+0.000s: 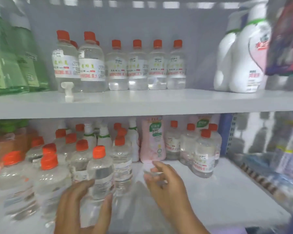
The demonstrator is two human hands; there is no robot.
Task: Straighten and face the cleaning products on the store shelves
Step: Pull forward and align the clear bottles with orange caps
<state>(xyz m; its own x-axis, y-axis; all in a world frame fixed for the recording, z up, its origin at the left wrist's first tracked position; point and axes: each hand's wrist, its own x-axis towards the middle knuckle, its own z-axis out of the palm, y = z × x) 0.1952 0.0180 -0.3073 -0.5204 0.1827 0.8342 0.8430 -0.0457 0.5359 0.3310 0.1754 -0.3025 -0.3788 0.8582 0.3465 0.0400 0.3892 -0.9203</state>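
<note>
On the lower shelf stand several clear bottles with orange caps. My left hand grips one of them, a clear bottle at the front, thumb on its right side and fingers on its left. My right hand hovers over the bare middle of the shelf with loosely curled fingers, and it is too blurred to tell whether they hold anything. A pink bottle stands behind it. Further right stands a small group of clear bottles.
The upper shelf carries a row of clear orange-capped bottles, green bottles at the left, white jugs at the right and a loose white nozzle near its front. A blue upright bounds the lower shelf's right side.
</note>
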